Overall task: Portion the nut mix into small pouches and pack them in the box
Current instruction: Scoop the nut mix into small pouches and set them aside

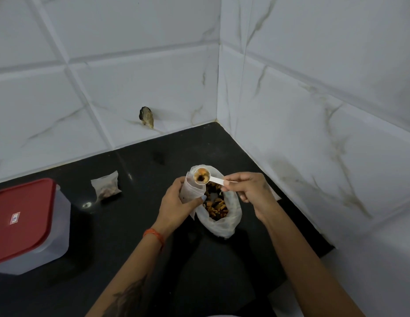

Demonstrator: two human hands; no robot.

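Glossy black tabletop [135, 225] meets white marbled wall tiles [314, 88] at frame centre. Left hand [174, 207] grips a translucent pouch [192, 189]; right hand [249, 193] pinches a white plastic scoop [205, 176] above the open nut mix bag [222, 216]. Red-lidded box [25, 223] lower left.

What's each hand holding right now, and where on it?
Right hand pinches the scoop by its handle end; left hand grips the small pouch around its side.

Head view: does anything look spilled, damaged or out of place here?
Nothing spilled on the black countertop. The one oddity is a ragged dark hole in the white marble-pattern wall tile, just above the counter: its chipped edge looks like damage. The red-lidded plastic box is shut, so the filled small pouch still lies outside it.
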